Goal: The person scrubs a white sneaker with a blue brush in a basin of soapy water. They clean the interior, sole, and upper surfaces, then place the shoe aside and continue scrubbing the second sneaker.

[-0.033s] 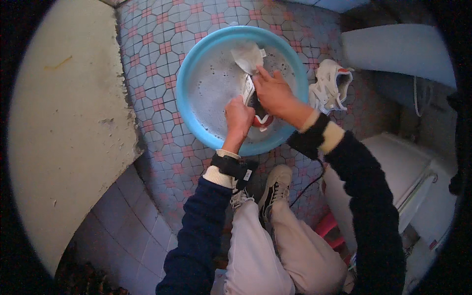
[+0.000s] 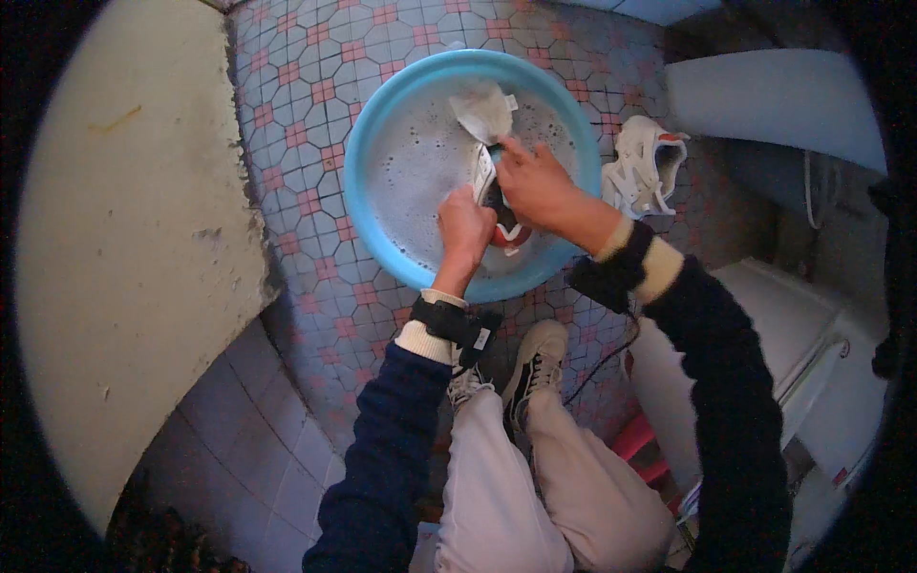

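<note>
A white shoe with a dark inside and a red heel lies in soapy water in a round light-blue basin. Its pale tongue is folded out at the far end. My left hand is closed on the near left side of the shoe's opening. Over the right side of the opening lies my right hand, its forefinger reaching to the base of the tongue. That hand's other fingers are curled down out of sight, and whatever they hold is hidden.
Another white shoe stands on the tiled floor, right of the basin. A rough-edged pale slab fills the left. On the right are a white box-like appliance, a cable and something pink.
My right hand has shifted slightly right and toward me, and its forearm has swung a little to the right. My left hand and the shoe have stayed in place.
</note>
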`<move>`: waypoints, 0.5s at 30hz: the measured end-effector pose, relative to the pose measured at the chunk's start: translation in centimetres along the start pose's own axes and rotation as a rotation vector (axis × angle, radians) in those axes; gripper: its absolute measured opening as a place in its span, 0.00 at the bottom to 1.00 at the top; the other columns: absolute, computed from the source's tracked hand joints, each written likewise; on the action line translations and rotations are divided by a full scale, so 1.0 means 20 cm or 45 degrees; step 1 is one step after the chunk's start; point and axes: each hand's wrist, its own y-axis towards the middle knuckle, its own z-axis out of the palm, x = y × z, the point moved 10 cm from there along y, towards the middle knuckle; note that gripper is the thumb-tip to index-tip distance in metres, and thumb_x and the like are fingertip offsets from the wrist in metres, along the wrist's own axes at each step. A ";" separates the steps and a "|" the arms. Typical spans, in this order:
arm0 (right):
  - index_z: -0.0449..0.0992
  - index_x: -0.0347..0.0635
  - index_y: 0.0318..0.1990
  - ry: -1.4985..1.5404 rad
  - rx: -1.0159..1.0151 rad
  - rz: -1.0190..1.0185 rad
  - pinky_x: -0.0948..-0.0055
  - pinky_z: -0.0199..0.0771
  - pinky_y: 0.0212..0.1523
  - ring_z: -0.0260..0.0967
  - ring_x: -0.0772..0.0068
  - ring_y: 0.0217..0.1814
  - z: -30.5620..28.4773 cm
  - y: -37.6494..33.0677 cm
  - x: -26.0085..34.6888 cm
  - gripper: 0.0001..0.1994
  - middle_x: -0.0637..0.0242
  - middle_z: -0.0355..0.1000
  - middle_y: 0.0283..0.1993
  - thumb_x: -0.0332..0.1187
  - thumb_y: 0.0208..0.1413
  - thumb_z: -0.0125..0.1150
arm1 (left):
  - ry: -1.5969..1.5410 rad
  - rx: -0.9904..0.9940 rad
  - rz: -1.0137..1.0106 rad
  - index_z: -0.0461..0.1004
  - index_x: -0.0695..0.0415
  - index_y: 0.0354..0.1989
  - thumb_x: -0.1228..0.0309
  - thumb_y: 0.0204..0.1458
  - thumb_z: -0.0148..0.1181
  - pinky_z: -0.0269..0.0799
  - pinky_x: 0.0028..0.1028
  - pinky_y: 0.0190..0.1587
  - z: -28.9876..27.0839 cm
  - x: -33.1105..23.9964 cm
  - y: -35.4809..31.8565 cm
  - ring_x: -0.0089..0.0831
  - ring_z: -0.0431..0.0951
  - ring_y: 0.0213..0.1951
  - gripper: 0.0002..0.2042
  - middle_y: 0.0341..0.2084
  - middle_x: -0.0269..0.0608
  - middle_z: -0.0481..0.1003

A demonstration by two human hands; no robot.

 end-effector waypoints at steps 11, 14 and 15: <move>0.77 0.37 0.32 -0.170 0.072 0.071 0.56 0.56 0.50 0.44 0.61 0.68 0.11 0.04 -0.02 0.13 0.58 0.70 0.43 0.32 0.37 0.60 | -0.034 0.018 -0.074 0.72 0.65 0.28 0.78 0.34 0.52 0.68 0.44 0.40 -0.01 0.00 -0.01 0.56 0.73 0.35 0.09 0.27 0.60 0.73; 0.77 0.37 0.33 -0.228 -0.028 0.041 0.56 0.55 0.51 0.46 0.60 0.67 0.06 0.07 -0.02 0.13 0.59 0.71 0.41 0.34 0.39 0.58 | 0.050 -0.029 0.015 0.72 0.65 0.28 0.77 0.35 0.52 0.68 0.44 0.40 -0.02 -0.05 -0.01 0.55 0.73 0.35 0.09 0.27 0.60 0.73; 0.77 0.37 0.33 -0.198 -0.050 -0.005 0.56 0.55 0.52 0.47 0.60 0.66 0.02 0.05 0.00 0.13 0.59 0.71 0.40 0.34 0.39 0.57 | 0.027 -0.032 0.007 0.72 0.65 0.28 0.77 0.35 0.52 0.68 0.44 0.40 -0.03 -0.04 -0.02 0.55 0.73 0.35 0.09 0.27 0.59 0.73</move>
